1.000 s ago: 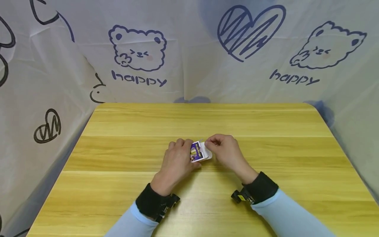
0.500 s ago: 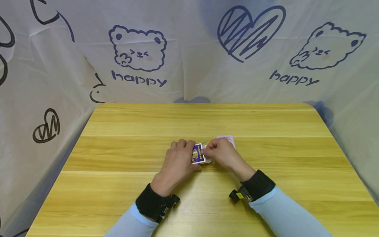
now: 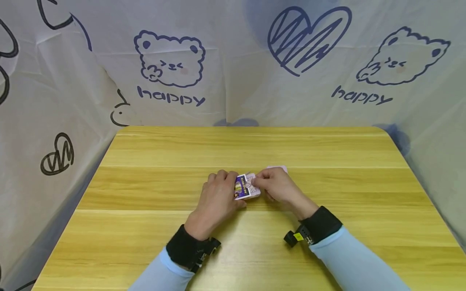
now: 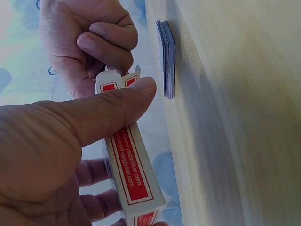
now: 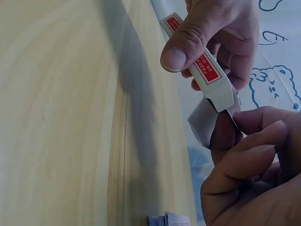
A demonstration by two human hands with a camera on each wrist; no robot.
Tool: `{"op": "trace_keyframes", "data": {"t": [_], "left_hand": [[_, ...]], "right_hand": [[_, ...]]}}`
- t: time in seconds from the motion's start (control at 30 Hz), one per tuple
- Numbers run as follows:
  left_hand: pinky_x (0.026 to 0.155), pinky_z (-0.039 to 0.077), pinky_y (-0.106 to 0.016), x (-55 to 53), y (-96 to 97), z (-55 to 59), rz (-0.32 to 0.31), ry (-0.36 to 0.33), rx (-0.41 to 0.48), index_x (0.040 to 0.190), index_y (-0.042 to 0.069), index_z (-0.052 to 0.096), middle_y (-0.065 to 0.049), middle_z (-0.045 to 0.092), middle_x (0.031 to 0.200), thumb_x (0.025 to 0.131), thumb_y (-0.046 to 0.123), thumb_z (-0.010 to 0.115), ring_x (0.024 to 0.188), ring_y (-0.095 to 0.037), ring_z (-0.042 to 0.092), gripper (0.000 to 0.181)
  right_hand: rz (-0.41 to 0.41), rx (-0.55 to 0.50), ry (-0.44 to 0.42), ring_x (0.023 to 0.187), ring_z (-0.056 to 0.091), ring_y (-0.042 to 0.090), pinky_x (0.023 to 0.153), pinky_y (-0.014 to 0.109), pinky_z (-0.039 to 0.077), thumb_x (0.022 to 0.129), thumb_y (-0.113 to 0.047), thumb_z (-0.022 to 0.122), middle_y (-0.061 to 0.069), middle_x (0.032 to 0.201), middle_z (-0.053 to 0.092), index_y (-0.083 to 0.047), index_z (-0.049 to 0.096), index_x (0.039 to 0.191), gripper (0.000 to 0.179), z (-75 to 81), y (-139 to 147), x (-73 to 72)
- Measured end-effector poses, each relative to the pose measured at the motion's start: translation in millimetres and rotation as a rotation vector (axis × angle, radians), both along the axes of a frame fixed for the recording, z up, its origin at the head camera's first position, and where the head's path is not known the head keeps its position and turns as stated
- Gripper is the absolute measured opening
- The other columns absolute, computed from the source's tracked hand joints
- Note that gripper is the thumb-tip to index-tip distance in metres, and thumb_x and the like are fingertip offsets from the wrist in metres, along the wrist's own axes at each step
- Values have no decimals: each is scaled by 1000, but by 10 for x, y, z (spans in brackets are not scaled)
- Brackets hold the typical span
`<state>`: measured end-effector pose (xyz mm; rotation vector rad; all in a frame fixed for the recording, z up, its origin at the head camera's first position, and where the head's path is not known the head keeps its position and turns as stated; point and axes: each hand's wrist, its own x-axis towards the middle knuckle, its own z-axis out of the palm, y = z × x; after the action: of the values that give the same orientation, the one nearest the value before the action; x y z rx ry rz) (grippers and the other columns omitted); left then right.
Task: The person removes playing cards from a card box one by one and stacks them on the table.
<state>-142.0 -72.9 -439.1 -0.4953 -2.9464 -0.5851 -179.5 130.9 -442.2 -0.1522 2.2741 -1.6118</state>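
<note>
My left hand grips a purple-fronted playing card box over the middle of the table. In the left wrist view its thumb lies across the white side with red panels. The box's mouth points toward my right hand, and a patterned playing card shows there. Thumb and forefinger of the right hand pinch a thin card edge at the mouth, by an outward-bent flap in the right wrist view. A stack of playing cards rests on the table, partly hidden behind the right hand in the head view.
The wooden table has rounded far corners. A white cloth with blue drawings hangs behind it and along both sides. Each wrist carries a black strap with a small camera.
My right hand moved left to the box mouth, then slightly back right. The patterned card now shows at the mouth, where white showed before. The card stack came into sight behind the right hand.
</note>
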Motion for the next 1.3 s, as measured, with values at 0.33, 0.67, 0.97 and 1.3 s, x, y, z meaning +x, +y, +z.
{"op": "trace_keyframes", "data": {"t": [0.33,0.67,0.97,1.3], "left_hand": [[77,55,-47,-2,5,30,73,-25,-4,135,2,61,-20,65,120,73,42,97,99,-35,58,82],[74,55,-45,0,2,20,69,1,-3,133,1,62,-21,65,118,73,42,98,95,-34,58,81],[71,54,-43,-4,12,13,84,2,-12,134,1,62,-20,65,115,72,43,98,93,-33,57,83],[71,55,-44,-5,15,4,97,-10,-9,134,1,62,-21,65,116,72,43,98,95,-34,58,83]], "right_hand": [[-4,-44,-88,45,41,9,44,24,34,100,-19,72,-3,58,50,1,67,98,21,-13,21,11],[4,-102,-155,49,41,8,46,24,35,97,-15,76,2,73,59,1,67,97,18,-67,47,25],[-162,-352,-238,42,39,5,40,21,34,103,-10,61,-6,58,47,-3,57,100,9,-98,36,26],[-177,-331,-235,44,41,5,42,21,35,99,-5,69,-1,74,63,3,61,123,26,-113,18,89]]}}
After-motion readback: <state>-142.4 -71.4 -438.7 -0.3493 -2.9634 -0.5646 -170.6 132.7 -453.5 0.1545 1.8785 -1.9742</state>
